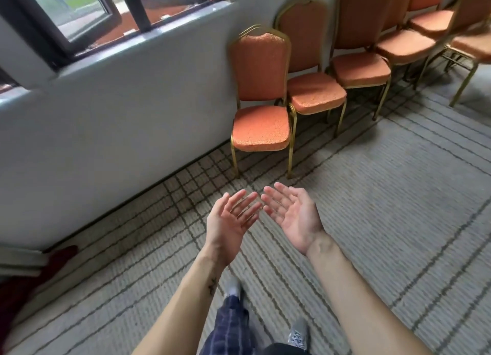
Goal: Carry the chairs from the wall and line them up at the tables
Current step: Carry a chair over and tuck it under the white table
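Grey wall [119, 121], dark-framed window [79, 12], lined carpet [372, 195].
The window is set high in the wall, above a deep grey sill [148, 44]. The pale carpet, crossed by dark grid lines, is laid up to the wall's foot, where a dark red cloth [61, 259] is bunched.

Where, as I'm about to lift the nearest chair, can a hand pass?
Bare carpet lies before the nearest chair and in a strip between it and the window wall. Its other side is crowded: the next chair sits tight against it.
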### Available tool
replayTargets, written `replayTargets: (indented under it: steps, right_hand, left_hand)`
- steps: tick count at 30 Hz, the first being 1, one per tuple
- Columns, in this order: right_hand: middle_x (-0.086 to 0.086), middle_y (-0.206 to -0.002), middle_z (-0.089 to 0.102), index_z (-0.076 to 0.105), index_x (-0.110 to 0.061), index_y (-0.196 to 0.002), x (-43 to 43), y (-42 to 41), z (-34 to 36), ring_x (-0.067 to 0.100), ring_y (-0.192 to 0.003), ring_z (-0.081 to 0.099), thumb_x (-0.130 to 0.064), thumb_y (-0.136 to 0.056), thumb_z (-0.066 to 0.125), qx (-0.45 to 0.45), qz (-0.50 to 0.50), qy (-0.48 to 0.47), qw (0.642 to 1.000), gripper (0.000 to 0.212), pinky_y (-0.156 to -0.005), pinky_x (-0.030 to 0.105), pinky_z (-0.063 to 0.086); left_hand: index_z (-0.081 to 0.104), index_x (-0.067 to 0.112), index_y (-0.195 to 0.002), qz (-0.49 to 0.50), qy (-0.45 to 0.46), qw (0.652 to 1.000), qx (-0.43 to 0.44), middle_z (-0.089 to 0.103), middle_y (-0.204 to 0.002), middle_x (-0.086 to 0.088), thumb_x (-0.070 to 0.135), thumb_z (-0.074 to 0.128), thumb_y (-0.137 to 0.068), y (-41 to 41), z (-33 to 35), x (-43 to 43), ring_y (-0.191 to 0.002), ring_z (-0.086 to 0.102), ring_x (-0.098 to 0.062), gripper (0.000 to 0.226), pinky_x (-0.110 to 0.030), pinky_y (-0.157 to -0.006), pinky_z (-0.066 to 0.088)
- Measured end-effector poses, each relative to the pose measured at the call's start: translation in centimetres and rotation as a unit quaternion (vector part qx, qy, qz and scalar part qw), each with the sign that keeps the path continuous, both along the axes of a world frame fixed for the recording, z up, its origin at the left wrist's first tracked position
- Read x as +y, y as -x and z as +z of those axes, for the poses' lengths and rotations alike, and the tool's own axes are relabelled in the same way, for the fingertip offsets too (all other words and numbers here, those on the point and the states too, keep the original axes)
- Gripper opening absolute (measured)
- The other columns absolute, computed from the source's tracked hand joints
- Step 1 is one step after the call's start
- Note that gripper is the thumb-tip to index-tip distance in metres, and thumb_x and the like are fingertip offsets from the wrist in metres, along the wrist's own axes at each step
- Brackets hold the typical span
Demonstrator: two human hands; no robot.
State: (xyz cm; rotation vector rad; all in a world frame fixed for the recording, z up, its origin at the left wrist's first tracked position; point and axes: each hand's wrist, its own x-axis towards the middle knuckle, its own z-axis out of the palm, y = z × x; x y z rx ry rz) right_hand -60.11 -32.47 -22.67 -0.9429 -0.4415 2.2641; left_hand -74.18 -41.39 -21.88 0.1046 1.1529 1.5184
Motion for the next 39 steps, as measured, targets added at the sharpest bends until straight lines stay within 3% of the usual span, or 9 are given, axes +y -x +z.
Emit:
replayTargets:
  steps: [5,10,19,26,34,39]
  right_hand:
    - [0.013,-0.127,0.07,0.055,-0.008,-0.137,6.4,5.4,-1.3,0.027,-0.12,0.067,-0.031,-0.103,0.039,-0.02,-0.001,-0.011,1.0,0.044,-0.107,0.043,0.047]
    - [0.015,-0.127,0.07,0.056,-0.008,-0.137,13.6,13.5,-1.2,0.029,-0.12,0.067,-0.029,-0.102,0.04,-0.045,-0.004,-0.029,0.999,0.044,-0.107,0.043,0.048]
    - [0.015,-0.127,0.07,0.057,-0.007,-0.135,27.0,27.8,1.7,0.03,-0.119,0.067,-0.028,-0.102,0.043,-0.057,-0.029,-0.05,0.997,0.042,-0.111,0.046,0.045]
    - [0.013,-0.125,0.071,0.057,-0.007,-0.136,35.6,34.2,1.6,0.029,-0.117,0.068,-0.028,-0.102,0.043,-0.072,-0.037,-0.045,0.996,0.042,-0.112,0.048,0.044]
    - [0.011,-0.127,0.071,0.053,-0.009,-0.142,52.7,41.2,-1.6,0.027,-0.116,0.069,-0.03,-0.106,0.037,-0.076,-0.031,-0.057,0.995,0.044,-0.111,0.048,0.046]
    - [0.014,-0.126,0.071,0.052,-0.006,-0.142,62.8,46.0,-1.3,0.029,-0.118,0.067,-0.028,-0.104,0.039,-0.054,-0.018,-0.045,0.997,0.046,-0.108,0.045,0.049]
  left_hand:
    - [0.053,0.006,-0.14,-0.011,-0.01,1.0,-0.014,0.067,-0.132,-0.016,0.042,0.038,-0.105,5.4,-1.7,6.1,-0.122,0.065,-0.034,0.052,-0.047,-0.109,0.045]
    - [0.052,0.01,-0.142,-0.018,-0.032,0.999,-0.035,0.067,-0.135,-0.014,0.045,0.035,-0.106,14.1,-3.3,13.5,-0.126,0.063,-0.032,0.053,-0.05,-0.117,0.036]
    - [0.052,0.012,-0.143,-0.088,-0.052,0.994,-0.043,0.068,-0.133,-0.011,0.048,0.032,-0.104,28.9,-1.0,27.9,-0.127,0.063,-0.027,0.057,-0.049,-0.117,0.035]
    - [0.055,0.014,-0.14,-0.097,-0.037,0.994,-0.037,0.068,-0.133,-0.009,0.049,0.032,-0.105,35.2,-0.8,36.6,-0.128,0.061,-0.026,0.055,-0.047,-0.117,0.036]
    - [0.056,0.013,-0.139,-0.097,-0.015,0.995,0.0,0.069,-0.132,-0.009,0.045,0.035,-0.105,41.3,-3.0,52.5,-0.128,0.062,-0.028,0.051,-0.051,-0.12,0.033]
    - [0.053,0.012,-0.141,-0.081,-0.019,0.996,0.027,0.069,-0.132,-0.008,0.042,0.036,-0.105,45.7,-2.0,62.6,-0.126,0.063,-0.026,0.05,-0.048,-0.116,0.039]
